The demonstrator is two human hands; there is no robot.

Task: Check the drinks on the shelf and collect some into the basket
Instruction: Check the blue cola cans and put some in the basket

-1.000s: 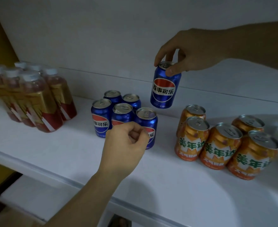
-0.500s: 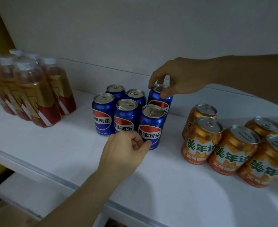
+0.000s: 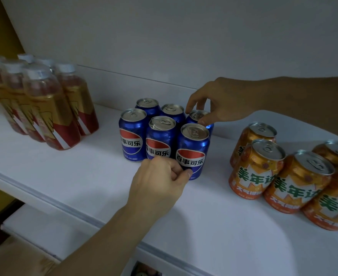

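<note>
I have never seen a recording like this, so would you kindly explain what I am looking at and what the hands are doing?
There is no machine here: a person wears a camera on the head, looking forward and down at their own bare hands over a white shelf. On it stand red-and-gold bottles at the left, six blue cola cans in the middle, and orange soda cans at the right. The right hand has its fingertips round the top of the rear blue can. The left hand is a loose fist with nothing in its grip, close in front of the blue cans. No basket shows.
</note>
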